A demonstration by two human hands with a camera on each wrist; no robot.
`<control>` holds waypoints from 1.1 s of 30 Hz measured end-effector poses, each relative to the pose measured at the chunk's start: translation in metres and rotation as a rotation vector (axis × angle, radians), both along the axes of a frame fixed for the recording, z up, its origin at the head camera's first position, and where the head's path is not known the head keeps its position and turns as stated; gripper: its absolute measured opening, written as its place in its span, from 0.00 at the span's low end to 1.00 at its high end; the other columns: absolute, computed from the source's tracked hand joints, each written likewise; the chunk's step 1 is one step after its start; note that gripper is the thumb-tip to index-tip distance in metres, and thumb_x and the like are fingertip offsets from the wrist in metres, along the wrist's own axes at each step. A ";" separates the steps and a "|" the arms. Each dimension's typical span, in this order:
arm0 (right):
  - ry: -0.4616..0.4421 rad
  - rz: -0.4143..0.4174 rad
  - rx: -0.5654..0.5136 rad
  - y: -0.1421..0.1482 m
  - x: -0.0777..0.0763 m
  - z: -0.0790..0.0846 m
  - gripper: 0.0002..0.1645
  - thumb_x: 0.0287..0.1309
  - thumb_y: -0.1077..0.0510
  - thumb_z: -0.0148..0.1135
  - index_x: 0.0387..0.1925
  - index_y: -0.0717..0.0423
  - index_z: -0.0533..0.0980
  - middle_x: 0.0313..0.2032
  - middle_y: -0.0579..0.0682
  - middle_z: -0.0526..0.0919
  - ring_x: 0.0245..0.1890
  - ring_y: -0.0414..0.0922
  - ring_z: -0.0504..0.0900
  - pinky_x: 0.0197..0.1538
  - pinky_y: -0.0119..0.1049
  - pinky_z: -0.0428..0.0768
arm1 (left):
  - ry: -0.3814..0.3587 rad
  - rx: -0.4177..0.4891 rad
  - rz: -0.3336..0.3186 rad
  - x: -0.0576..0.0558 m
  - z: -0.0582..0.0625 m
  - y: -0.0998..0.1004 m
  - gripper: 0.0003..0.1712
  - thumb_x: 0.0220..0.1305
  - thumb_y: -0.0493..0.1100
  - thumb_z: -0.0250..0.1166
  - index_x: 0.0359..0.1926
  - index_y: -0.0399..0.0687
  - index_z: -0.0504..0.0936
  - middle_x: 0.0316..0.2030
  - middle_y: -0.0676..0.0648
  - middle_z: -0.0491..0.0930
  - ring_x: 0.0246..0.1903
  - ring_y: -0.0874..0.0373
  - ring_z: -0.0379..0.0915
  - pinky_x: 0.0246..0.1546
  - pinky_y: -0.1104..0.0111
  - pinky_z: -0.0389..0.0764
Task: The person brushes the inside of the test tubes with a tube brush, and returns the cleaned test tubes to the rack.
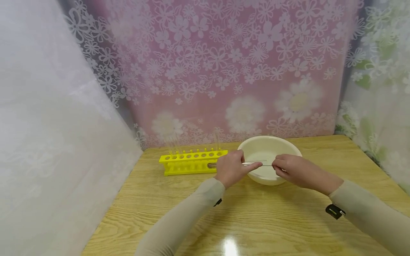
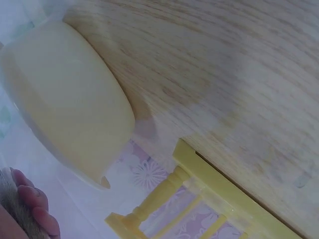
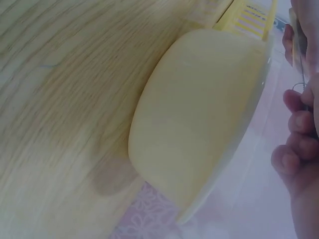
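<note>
Over the basin, my left hand grips a clear glass test tube lying nearly level, its mouth toward the right. Inside the tube sits a test tube brush; grey-brown bristles show beside the fingers in the left wrist view. My right hand pinches the brush's thin wire handle just right of the tube's mouth. A wire loop shows at its fingers in the right wrist view. Below both hands stands the cream plastic basin. How much of the brush is in the tube is partly hidden by the left hand.
A yellow test tube rack stands left of the basin, with several clear tubes upright in its left end and one at its right. Floral curtains hang behind and at both sides of the wooden table.
</note>
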State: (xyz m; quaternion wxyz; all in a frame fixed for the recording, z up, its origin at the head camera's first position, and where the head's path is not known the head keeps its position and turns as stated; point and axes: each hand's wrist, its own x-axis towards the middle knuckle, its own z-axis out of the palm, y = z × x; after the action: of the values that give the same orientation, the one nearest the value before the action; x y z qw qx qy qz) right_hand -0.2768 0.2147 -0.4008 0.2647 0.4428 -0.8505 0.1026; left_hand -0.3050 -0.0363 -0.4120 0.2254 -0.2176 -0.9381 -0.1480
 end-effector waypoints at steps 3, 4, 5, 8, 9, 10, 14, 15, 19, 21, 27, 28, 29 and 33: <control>0.069 0.043 0.017 0.003 -0.001 -0.002 0.12 0.67 0.62 0.59 0.27 0.46 0.72 0.25 0.35 0.68 0.25 0.29 0.59 0.28 0.25 0.64 | -0.007 -0.011 -0.007 0.001 -0.001 0.000 0.37 0.54 0.85 0.54 0.20 0.58 0.69 0.13 0.58 0.66 0.09 0.63 0.56 0.09 0.71 0.56; 0.093 0.051 0.023 0.004 -0.002 -0.002 0.13 0.71 0.59 0.55 0.28 0.47 0.72 0.25 0.36 0.68 0.25 0.30 0.59 0.28 0.25 0.64 | -0.007 -0.013 -0.007 0.001 -0.001 0.000 0.37 0.54 0.85 0.54 0.21 0.58 0.69 0.13 0.58 0.66 0.09 0.63 0.57 0.09 0.71 0.56; 0.114 0.056 0.027 0.004 -0.002 -0.002 0.16 0.75 0.56 0.49 0.28 0.47 0.72 0.25 0.37 0.69 0.24 0.30 0.60 0.27 0.25 0.65 | -0.002 -0.014 -0.006 0.000 -0.001 0.000 0.37 0.54 0.85 0.54 0.20 0.58 0.69 0.13 0.58 0.66 0.09 0.63 0.57 0.09 0.71 0.57; 0.166 0.062 0.050 0.005 -0.004 -0.002 0.27 0.80 0.49 0.31 0.28 0.50 0.73 0.25 0.40 0.71 0.24 0.31 0.62 0.26 0.26 0.66 | 0.009 -0.008 0.001 -0.001 -0.002 -0.001 0.38 0.53 0.86 0.54 0.20 0.58 0.69 0.12 0.58 0.66 0.09 0.64 0.57 0.09 0.71 0.57; 0.176 0.065 0.057 0.006 -0.005 -0.002 0.29 0.80 0.48 0.28 0.28 0.50 0.73 0.25 0.40 0.70 0.24 0.32 0.63 0.26 0.26 0.66 | 0.008 -0.002 0.003 -0.002 -0.003 -0.001 0.38 0.52 0.86 0.54 0.20 0.58 0.69 0.12 0.58 0.66 0.09 0.64 0.57 0.09 0.71 0.57; 0.183 0.067 0.062 0.006 -0.005 -0.002 0.30 0.80 0.48 0.27 0.28 0.51 0.73 0.25 0.40 0.70 0.24 0.32 0.63 0.25 0.26 0.66 | 0.007 0.002 0.003 -0.002 -0.003 -0.001 0.38 0.52 0.86 0.54 0.19 0.58 0.69 0.12 0.58 0.66 0.09 0.64 0.57 0.09 0.71 0.57; 0.202 0.083 0.064 0.008 -0.006 0.000 0.29 0.80 0.49 0.27 0.29 0.52 0.72 0.25 0.41 0.70 0.24 0.32 0.63 0.24 0.25 0.66 | -0.004 0.018 -0.007 -0.004 -0.003 -0.001 0.38 0.52 0.86 0.55 0.19 0.58 0.69 0.12 0.57 0.66 0.09 0.63 0.57 0.09 0.71 0.56; 0.203 0.088 0.060 0.009 -0.006 0.001 0.29 0.80 0.50 0.28 0.29 0.52 0.72 0.25 0.41 0.70 0.24 0.32 0.63 0.24 0.25 0.66 | -0.007 0.022 -0.009 -0.004 -0.003 -0.001 0.38 0.51 0.85 0.55 0.18 0.58 0.69 0.12 0.57 0.66 0.09 0.63 0.57 0.09 0.71 0.56; 0.198 0.104 0.048 0.011 -0.005 0.003 0.29 0.80 0.49 0.29 0.29 0.52 0.73 0.26 0.41 0.70 0.24 0.32 0.62 0.24 0.25 0.66 | 0.003 0.027 -0.013 -0.004 -0.002 0.000 0.38 0.51 0.86 0.55 0.18 0.58 0.69 0.11 0.57 0.65 0.09 0.63 0.58 0.09 0.70 0.58; 0.192 0.105 0.047 0.013 -0.005 0.004 0.29 0.80 0.49 0.29 0.30 0.52 0.74 0.26 0.41 0.71 0.24 0.31 0.62 0.25 0.25 0.66 | 0.009 0.027 -0.016 -0.004 -0.002 0.000 0.38 0.51 0.86 0.55 0.18 0.59 0.69 0.11 0.58 0.65 0.09 0.63 0.58 0.09 0.70 0.58; 0.178 0.095 0.051 0.017 -0.003 0.006 0.31 0.81 0.47 0.28 0.32 0.52 0.75 0.27 0.41 0.72 0.25 0.31 0.62 0.25 0.25 0.67 | 0.014 0.011 -0.017 -0.004 -0.001 0.002 0.39 0.51 0.87 0.54 0.17 0.58 0.68 0.10 0.58 0.64 0.08 0.64 0.56 0.09 0.71 0.57; 0.178 0.093 0.053 0.017 -0.002 0.006 0.31 0.81 0.47 0.28 0.31 0.52 0.75 0.27 0.41 0.71 0.25 0.30 0.62 0.25 0.25 0.67 | 0.014 0.009 -0.018 -0.004 -0.001 0.003 0.39 0.51 0.87 0.54 0.17 0.58 0.68 0.10 0.58 0.64 0.08 0.64 0.55 0.09 0.71 0.56; 0.176 0.093 0.053 0.018 -0.001 0.006 0.31 0.81 0.47 0.28 0.31 0.51 0.75 0.27 0.41 0.71 0.24 0.30 0.61 0.25 0.24 0.67 | 0.011 0.009 -0.020 -0.004 0.000 0.003 0.39 0.51 0.86 0.54 0.17 0.58 0.68 0.10 0.57 0.63 0.08 0.64 0.55 0.09 0.71 0.56; 0.166 0.087 0.059 0.019 0.002 0.008 0.31 0.81 0.45 0.28 0.31 0.50 0.75 0.27 0.40 0.70 0.24 0.29 0.60 0.25 0.24 0.65 | 0.012 0.017 -0.028 -0.002 -0.001 0.004 0.39 0.50 0.86 0.56 0.16 0.58 0.67 0.09 0.57 0.61 0.08 0.63 0.53 0.09 0.71 0.54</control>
State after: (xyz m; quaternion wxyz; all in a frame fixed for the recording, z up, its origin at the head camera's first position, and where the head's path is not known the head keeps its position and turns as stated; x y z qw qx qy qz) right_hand -0.2748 0.2339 -0.3924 0.3163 0.4940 -0.8082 0.0521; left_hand -0.3073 -0.0327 -0.4126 0.2305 -0.2296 -0.9324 -0.1576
